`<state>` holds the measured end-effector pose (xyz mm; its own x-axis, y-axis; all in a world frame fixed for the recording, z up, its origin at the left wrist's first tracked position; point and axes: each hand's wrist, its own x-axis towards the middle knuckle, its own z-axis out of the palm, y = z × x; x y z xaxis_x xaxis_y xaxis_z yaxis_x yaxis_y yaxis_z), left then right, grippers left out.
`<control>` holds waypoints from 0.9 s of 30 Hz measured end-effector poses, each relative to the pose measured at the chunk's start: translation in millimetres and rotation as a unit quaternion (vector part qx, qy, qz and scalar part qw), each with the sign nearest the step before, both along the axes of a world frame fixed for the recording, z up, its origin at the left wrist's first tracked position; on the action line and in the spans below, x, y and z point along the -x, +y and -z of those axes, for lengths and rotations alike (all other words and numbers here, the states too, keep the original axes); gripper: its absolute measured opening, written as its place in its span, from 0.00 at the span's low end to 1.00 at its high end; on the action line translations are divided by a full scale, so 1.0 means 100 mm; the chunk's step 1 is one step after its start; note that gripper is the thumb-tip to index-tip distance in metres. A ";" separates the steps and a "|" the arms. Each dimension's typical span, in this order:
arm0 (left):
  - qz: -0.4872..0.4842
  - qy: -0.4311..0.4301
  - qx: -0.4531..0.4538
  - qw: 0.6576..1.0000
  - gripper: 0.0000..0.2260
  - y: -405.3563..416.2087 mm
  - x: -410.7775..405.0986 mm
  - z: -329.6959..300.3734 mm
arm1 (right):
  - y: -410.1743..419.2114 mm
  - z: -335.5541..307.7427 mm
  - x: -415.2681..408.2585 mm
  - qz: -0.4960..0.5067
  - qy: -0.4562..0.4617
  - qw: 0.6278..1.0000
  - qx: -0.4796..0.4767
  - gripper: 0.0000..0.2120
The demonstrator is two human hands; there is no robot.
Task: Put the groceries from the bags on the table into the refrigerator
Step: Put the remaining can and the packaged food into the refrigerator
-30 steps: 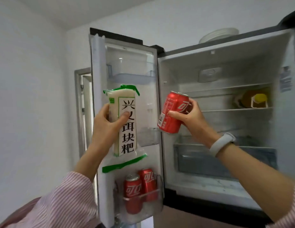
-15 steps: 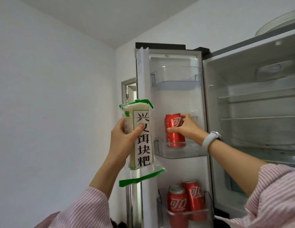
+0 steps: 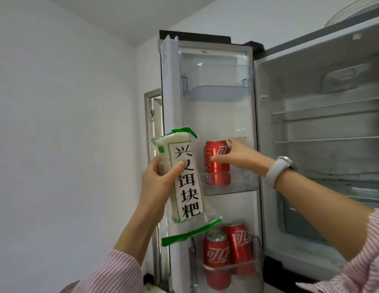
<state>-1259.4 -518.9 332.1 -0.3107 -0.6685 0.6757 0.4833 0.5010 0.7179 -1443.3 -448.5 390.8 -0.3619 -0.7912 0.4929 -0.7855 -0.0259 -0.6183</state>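
Observation:
The refrigerator door [image 3: 222, 123] hangs open ahead of me. My right hand [image 3: 242, 158] holds a red cola can [image 3: 216, 172], thumb on its front and fingers round its upper right side. The can stands upright in the middle door shelf [image 3: 243, 185]. My left hand [image 3: 155, 182] grips a white rice-cake pack [image 3: 185, 182] with green trim and black characters. That pack is upright in the air, in front of the door's left edge.
Two more red cans [image 3: 217, 255] stand in the bottom door shelf [image 3: 226, 269]. The top door shelf [image 3: 216, 92] holds nothing. To the right, the fridge interior has wire shelves [image 3: 328, 141] and a clear drawer [image 3: 307, 220]. A white wall [image 3: 68, 144] lies left.
My right hand carried the can from in front of the fridge interior leftward and set it into the middle door shelf. My view turned left and closer; the rice-cake pack stays held.

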 end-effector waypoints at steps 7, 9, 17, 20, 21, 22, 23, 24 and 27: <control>0.093 0.019 -0.015 0.995 0.16 0.28 0.16 0.11 | 0.68 0.58 -0.09 -0.061 -0.095 0.951 0.288 0.08; 0.128 0.010 -0.027 0.991 0.18 0.43 0.29 0.22 | 0.95 0.92 -0.08 -0.107 -0.117 0.965 0.211 0.11; 0.263 -0.037 -0.093 0.960 0.09 1.06 1.20 0.56 | 1.72 1.51 0.25 -0.033 -0.230 0.972 0.020 0.22; 0.303 -0.049 -0.110 0.945 0.10 1.27 1.60 0.56 | 1.96 1.49 0.45 -0.010 -0.283 0.957 0.067 0.18; 0.314 -0.052 -0.109 0.942 0.10 1.33 1.74 0.54 | 2.03 1.48 0.53 0.007 -0.289 0.953 0.094 0.15; 0.325 -0.055 -0.103 0.938 0.10 1.40 1.87 0.52 | 2.10 1.47 0.61 0.029 -0.294 0.947 0.125 0.13; 0.329 -0.063 -0.090 0.938 0.11 1.45 2.00 0.48 | 2.17 1.46 0.69 0.054 -0.293 0.942 0.155 0.12; 0.323 -0.077 -0.067 0.941 0.12 1.50 2.13 0.43 | 2.23 1.43 0.77 0.081 -0.289 0.937 0.180 0.11; 0.275 -0.135 -0.004 0.952 0.22 1.59 2.48 0.25 | 2.38 1.32 1.08 0.173 -0.248 0.922 0.242 0.17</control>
<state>-1507.6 -360.3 307.2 -0.7775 -0.3586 0.5167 0.4677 0.2195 0.8562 -1551.7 -210.1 259.1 -0.8269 -0.3170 0.4644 -0.4226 -0.1944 -0.8852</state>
